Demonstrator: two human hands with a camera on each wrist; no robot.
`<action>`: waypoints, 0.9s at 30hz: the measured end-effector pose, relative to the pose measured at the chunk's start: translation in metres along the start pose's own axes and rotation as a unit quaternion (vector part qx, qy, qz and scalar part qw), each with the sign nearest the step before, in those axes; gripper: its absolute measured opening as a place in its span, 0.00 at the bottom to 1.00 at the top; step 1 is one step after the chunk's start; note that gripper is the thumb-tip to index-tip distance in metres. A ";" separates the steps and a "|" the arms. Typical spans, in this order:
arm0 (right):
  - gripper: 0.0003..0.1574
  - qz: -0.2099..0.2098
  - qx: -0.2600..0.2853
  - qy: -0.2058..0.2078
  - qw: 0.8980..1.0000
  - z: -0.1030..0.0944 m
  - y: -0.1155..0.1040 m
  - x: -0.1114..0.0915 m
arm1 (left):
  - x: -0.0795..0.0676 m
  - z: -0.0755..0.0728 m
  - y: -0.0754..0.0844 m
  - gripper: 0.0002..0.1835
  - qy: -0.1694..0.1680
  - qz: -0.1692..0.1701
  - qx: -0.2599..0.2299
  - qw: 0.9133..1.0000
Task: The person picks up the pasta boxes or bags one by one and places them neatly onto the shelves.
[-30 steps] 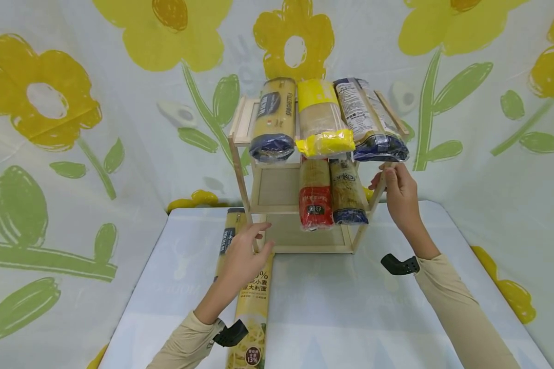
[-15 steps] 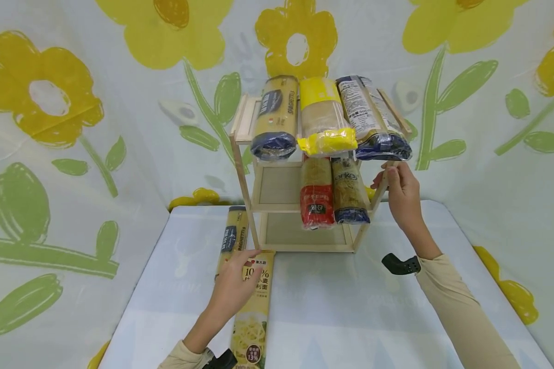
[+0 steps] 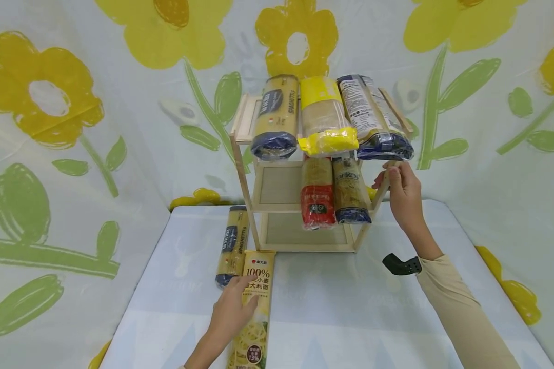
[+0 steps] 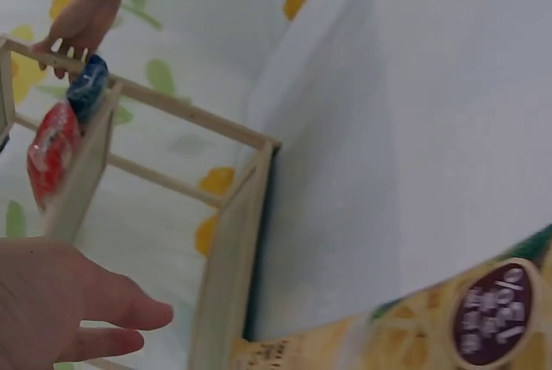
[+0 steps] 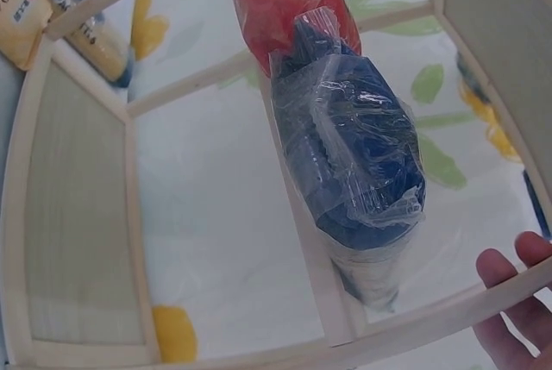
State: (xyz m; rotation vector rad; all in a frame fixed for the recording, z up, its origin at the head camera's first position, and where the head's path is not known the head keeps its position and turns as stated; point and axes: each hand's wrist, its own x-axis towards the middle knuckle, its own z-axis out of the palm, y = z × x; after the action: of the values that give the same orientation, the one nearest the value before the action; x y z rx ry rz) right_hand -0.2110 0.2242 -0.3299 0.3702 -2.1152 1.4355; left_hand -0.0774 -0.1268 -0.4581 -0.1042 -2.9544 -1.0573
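My left hand (image 3: 233, 306) hovers with loosely extended fingers over a long yellow pasta pack (image 3: 254, 333) lying on the table. Beside that pack lies a blue-ended spaghetti pack (image 3: 234, 241). With its fingers curled round the right post, my right hand (image 3: 403, 192) holds the wooden rack (image 3: 279, 185). On the top tier sit a spaghetti pack (image 3: 277, 115), a yellow-ended pack (image 3: 323, 115) and a blue-and-white pack (image 3: 362, 110). The middle tier bears a red-ended pack (image 3: 317, 197) and another blue-ended pack (image 5: 354, 146), side by side toward the right.
The rack's bottom panel (image 3: 304, 230) sits low over the pale table (image 3: 341, 307). Flower-printed fabric (image 3: 143, 128) rises behind and at both sides. The front ends of the shelved packs jut past the tier edges.
My left hand has drawn back from the rack's left post, down and toward me, over the yellow pasta pack. My right hand has kept its grip on the rack.
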 end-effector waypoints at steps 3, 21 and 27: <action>0.15 -0.001 0.001 0.004 1.000 -0.001 -0.001 0.000 | -0.005 0.007 -0.007 0.27 -0.020 -0.021 0.022 0.999; 0.14 0.001 0.008 0.003 1.000 0.003 0.000 0.001 | -0.023 0.063 -0.042 0.47 -0.069 -0.086 0.123 0.986; 0.14 0.006 0.012 0.010 1.000 0.003 -0.002 0.000 | -0.019 0.066 -0.032 0.49 -0.062 -0.072 0.188 0.978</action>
State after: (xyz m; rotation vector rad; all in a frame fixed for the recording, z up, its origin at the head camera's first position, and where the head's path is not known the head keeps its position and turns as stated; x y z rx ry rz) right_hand -0.2109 0.2210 -0.3293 0.3526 -2.0903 1.4654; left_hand -0.0591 -0.1112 -0.5301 0.0496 -3.2543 -0.4957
